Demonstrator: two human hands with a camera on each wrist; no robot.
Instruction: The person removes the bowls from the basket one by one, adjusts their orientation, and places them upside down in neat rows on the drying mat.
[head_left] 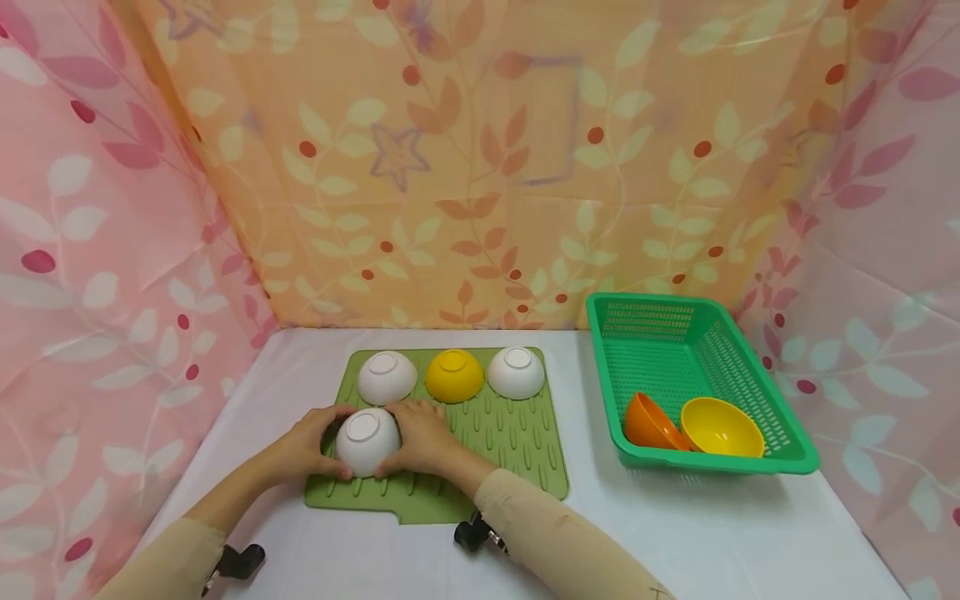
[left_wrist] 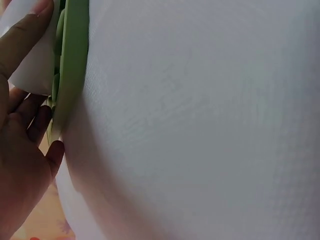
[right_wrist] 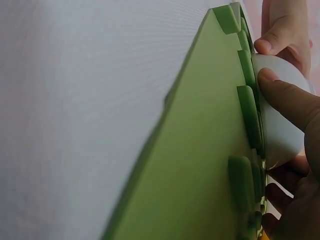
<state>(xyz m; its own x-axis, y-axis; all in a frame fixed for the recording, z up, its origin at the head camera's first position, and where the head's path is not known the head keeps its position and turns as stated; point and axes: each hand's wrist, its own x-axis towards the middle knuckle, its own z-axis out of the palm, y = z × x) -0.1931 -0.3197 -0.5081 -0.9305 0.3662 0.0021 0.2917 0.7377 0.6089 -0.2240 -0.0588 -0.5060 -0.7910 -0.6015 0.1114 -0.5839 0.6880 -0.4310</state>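
Observation:
An upside-down white bowl [head_left: 367, 446] sits at the front left of the green drying mat [head_left: 510, 458], between the two hands. My left hand [head_left: 307, 446] holds its left side, thumb low at the front and fingers round the back. From the right, my right hand [head_left: 427, 437] grips the same bowl. In the right wrist view, the right thumb lies on the bowl's wall [right_wrist: 280, 125] near the rim, just over the mat's ridges. Behind it stand another white bowl [head_left: 387, 379], a yellow bowl [head_left: 454, 377] and a third white bowl [head_left: 517, 374], all upside down.
On the right stands a green plastic basket [head_left: 600, 367] with an orange bowl [head_left: 652, 423] and a yellow bowl [head_left: 722, 427] at its near end. A white cloth [head_left: 322, 558] covers the table. Patterned curtains [head_left: 480, 167] enclose the back and both sides.

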